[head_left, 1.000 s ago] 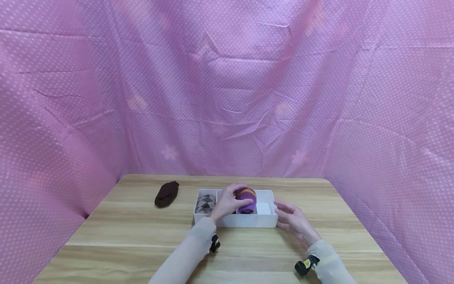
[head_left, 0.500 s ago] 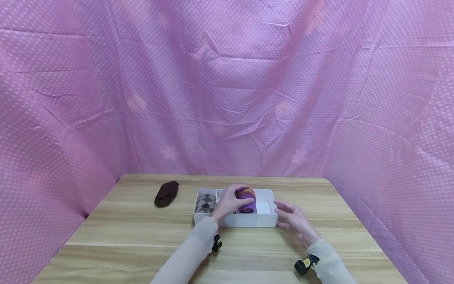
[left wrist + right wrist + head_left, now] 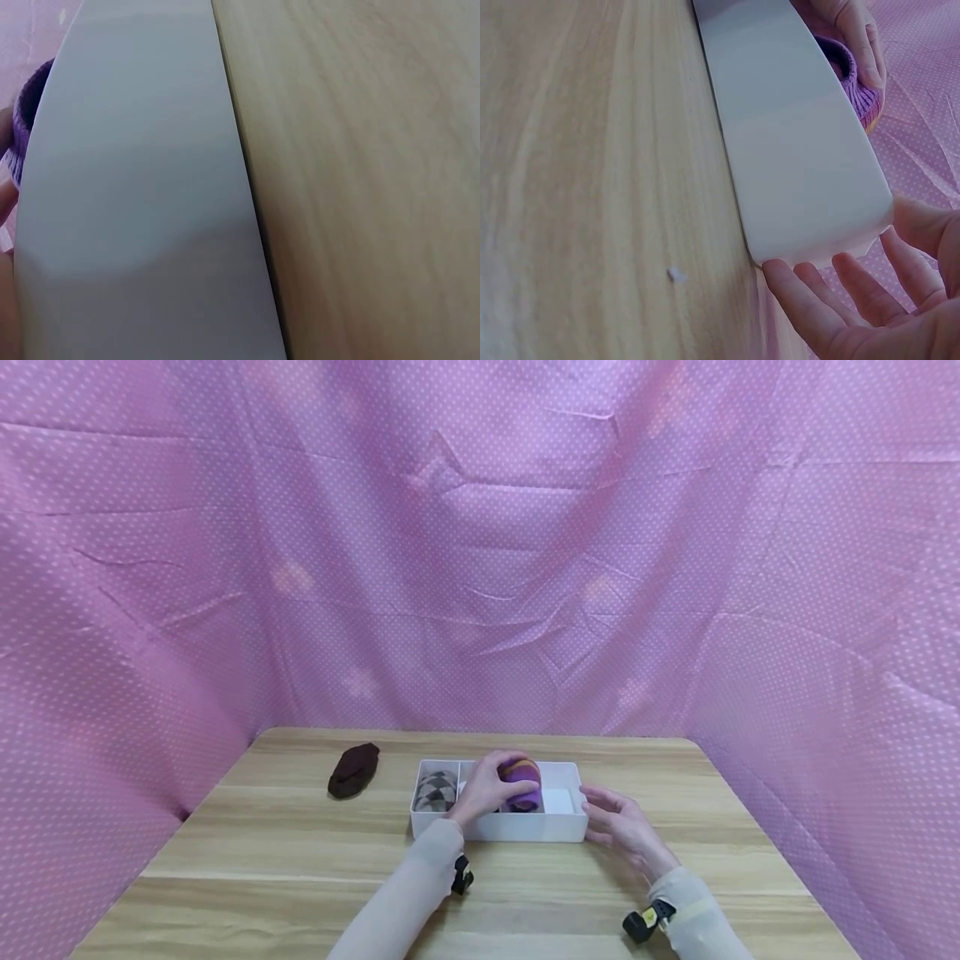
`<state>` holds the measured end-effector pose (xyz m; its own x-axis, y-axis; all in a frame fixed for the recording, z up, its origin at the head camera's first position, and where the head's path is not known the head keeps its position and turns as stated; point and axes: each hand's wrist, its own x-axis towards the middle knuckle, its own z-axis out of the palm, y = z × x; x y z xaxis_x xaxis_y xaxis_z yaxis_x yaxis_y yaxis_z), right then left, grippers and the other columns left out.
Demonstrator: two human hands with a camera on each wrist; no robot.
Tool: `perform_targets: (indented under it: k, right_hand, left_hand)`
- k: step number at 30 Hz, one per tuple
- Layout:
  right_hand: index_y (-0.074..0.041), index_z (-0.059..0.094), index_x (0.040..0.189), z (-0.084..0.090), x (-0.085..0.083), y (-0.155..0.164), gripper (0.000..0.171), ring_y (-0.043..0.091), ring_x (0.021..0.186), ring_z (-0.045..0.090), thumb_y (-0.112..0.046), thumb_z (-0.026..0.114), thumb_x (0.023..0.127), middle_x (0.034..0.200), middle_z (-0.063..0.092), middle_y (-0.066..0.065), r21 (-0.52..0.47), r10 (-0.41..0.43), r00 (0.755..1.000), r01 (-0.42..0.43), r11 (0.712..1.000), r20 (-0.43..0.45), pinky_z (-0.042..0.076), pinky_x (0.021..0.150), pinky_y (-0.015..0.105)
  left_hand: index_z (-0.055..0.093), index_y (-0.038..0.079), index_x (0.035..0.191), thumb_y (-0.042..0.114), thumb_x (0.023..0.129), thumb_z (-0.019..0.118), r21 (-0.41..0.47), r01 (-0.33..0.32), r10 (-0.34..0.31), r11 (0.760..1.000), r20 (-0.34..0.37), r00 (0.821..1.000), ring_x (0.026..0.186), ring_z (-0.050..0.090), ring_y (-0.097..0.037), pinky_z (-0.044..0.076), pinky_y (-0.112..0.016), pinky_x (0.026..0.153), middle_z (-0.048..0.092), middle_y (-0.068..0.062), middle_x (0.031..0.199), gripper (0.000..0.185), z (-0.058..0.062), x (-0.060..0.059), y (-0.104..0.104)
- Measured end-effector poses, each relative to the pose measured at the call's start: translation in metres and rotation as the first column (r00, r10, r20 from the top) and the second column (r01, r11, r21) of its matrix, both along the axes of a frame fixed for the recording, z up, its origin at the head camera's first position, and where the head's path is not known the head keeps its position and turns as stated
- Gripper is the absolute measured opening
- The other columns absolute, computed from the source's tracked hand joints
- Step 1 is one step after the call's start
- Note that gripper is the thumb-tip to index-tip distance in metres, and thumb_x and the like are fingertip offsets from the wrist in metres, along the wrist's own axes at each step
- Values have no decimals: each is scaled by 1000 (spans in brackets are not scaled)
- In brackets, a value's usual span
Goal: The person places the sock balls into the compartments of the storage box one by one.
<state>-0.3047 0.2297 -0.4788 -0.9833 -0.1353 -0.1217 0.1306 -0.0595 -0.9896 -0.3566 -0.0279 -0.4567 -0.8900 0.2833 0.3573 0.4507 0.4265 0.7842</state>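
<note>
A white divided box stands mid-table. My left hand reaches over its front wall and holds a rolled purple sock with an orange stripe, thumb on the near side and fingers behind. The sock sits low in a compartment right of the middle. In the right wrist view the ribbed sock opening shows above the rim. A rolled brown-and-grey argyle sock fills the leftmost compartment. My right hand is at the box's right end, its fairly straight fingertips touching that end wall. My left hand covers the compartment beside the argyle sock.
A dark brown bundled sock lies on the wooden table, left of the box. The rightmost compartment shows a white floor. A pink dotted curtain hangs behind and on both sides. A small white scrap lies near the box.
The purple sock sits a touch lower and its near end has tilted slightly under my left hand. My left forearm has shifted slightly right. The right hand and the box keep their places.
</note>
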Motion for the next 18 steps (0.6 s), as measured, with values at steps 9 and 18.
perform_targets:
  k: [9,18]
  right_hand:
    - [2,37,147,1,0,1,56,28,119,57,-8,59,97,149,38,28,-6,6,1000,-6,1000,9,51,98,47]
    - [2,37,147,1,1,1,55,28,118,57,-9,57,97,149,37,28,13,10,1000,-10,1000,10,51,98,48]
  left_hand:
    - [68,30,123,38,80,80,-5,64,-64,998,41,997,111,59,-18,50,-39,93,64,2,128,46,-1,-4,0]
    - [70,18,120,27,85,77,-70,54,-49,996,76,996,123,55,-24,43,-49,105,62,-2,127,37,-1,1,0]
